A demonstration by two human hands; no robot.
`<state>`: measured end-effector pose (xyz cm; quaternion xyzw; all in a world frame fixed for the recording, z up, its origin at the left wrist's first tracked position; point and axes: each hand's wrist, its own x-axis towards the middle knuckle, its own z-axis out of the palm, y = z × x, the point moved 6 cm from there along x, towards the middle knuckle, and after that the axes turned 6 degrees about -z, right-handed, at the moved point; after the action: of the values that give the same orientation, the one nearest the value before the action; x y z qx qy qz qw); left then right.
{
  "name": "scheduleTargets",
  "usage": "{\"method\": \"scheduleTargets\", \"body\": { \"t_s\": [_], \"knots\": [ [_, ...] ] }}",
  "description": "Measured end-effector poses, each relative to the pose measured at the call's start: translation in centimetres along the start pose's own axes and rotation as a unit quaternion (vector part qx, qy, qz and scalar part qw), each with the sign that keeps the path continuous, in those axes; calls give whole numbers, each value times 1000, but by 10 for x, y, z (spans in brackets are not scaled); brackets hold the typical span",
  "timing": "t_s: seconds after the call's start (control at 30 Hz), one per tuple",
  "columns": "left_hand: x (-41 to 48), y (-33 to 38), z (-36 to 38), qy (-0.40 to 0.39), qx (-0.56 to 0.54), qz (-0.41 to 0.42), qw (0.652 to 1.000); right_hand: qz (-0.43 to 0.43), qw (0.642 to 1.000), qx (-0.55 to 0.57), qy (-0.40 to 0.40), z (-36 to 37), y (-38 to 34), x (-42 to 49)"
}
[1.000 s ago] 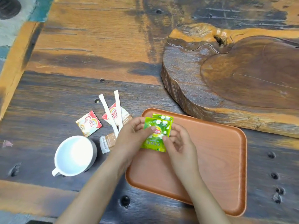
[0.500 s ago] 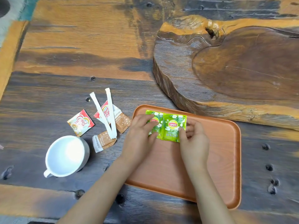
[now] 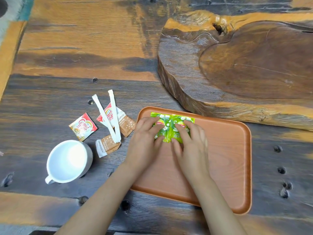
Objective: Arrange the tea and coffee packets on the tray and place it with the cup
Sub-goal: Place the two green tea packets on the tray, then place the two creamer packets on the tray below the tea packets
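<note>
From the head camera, two green tea packets point(image 3: 172, 127) lie side by side at the far left end of the orange tray point(image 3: 228, 167). The left hand point(image 3: 145, 141) lies flat with fingers spread, pressing down on the left packet. The right hand point(image 3: 189, 143) lies flat too, fingers spread on the right packet. Left of the left hand, the coffee packets point(image 3: 108, 122) lie on the wooden table point(image 3: 67, 56). The white cup point(image 3: 67, 161) stands further left, nearer the person.
</note>
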<state>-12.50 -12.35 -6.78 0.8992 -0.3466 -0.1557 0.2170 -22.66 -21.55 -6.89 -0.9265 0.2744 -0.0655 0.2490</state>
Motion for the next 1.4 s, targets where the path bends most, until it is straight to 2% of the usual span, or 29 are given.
{"method": "scheduleTargets", "body": {
  "t_s": [0.27, 0.37, 0.47, 0.53, 0.6, 0.67, 0.73, 0.8, 1.07, 1.2, 1.3, 1.4],
  "knots": [
    [1, 0, -9, -19, 3, 17, 1000, -16, 1000, 22, 5, -7, 1, 2],
    [5, -10, -40, 26, -20, 6, 999, -23, 997, 59, 35, -18, -7, 5],
    [14, -42, -89, 96, -32, -80, 992, -54, 994, 78, 46, -22, -34, 17],
    [19, -81, -115, 96, -4, -175, 980, -94, 994, 53, 20, -13, -63, 33],
    [22, -124, -131, 48, 42, -269, 961, -134, 990, 24, -32, 3, -92, 54],
    [19, -160, -135, -35, 86, -348, 933, -142, 985, 2, -96, 24, -114, 77],
    [14, -182, -131, -105, 104, -382, 912, -127, 982, -40, -130, 43, -125, 97],
    [14, -192, -127, -126, 99, -375, 913, -102, 981, -59, -151, 56, -132, 110],
    [16, -183, -112, -116, 48, -313, 941, -19, 979, -44, -197, 87, -156, 109],
    [15, -184, -112, -121, 19, -312, 942, 32, 975, 18, -219, 91, -152, 109],
    [15, -186, -114, -122, -4, -304, 945, 77, 972, 105, -198, 89, -146, 110],
    [14, -193, -124, -73, -61, -316, 944, 99, 962, 196, -160, 84, -144, 110]
  ]
}}
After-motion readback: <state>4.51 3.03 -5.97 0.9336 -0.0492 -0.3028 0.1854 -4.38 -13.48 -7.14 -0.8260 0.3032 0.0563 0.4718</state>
